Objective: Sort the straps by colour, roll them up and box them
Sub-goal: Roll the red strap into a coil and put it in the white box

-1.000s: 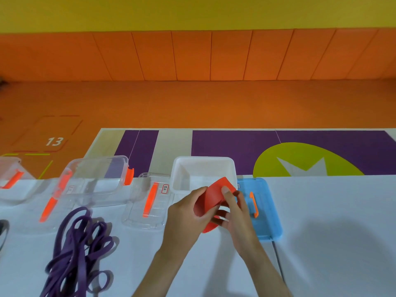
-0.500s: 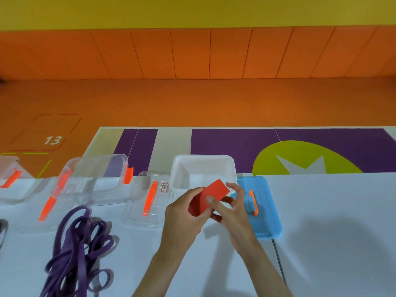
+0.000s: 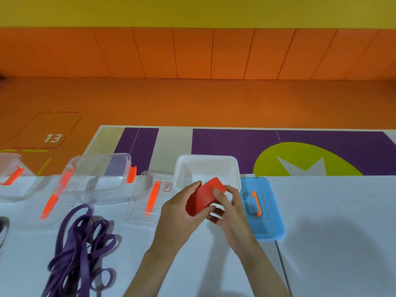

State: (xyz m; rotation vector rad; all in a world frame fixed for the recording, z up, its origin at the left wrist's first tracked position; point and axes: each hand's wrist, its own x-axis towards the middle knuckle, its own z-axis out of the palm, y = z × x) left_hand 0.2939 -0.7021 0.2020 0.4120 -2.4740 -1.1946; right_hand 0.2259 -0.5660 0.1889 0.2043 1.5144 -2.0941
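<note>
Both my hands hold a rolled red strap (image 3: 203,197) just in front of the white box (image 3: 233,168). My left hand (image 3: 182,213) grips the roll from the left and below. My right hand (image 3: 230,209) pinches its loose end from the right, thumb on top. A tangle of purple straps (image 3: 79,249) lies loose on the white table at the lower left. The strap's inner turns are hidden by my fingers.
A blue lid (image 3: 262,209) with an orange handle lies right of the white box. A clear lid (image 3: 150,200) and a clear box (image 3: 98,179) with orange clasps stand to the left; another clear box (image 3: 9,174) sits at the far left edge. The table's far edge runs behind the boxes.
The red strap has been wound tighter between my hands, and the roll has shifted slightly up toward the white box. The purple straps have not moved.
</note>
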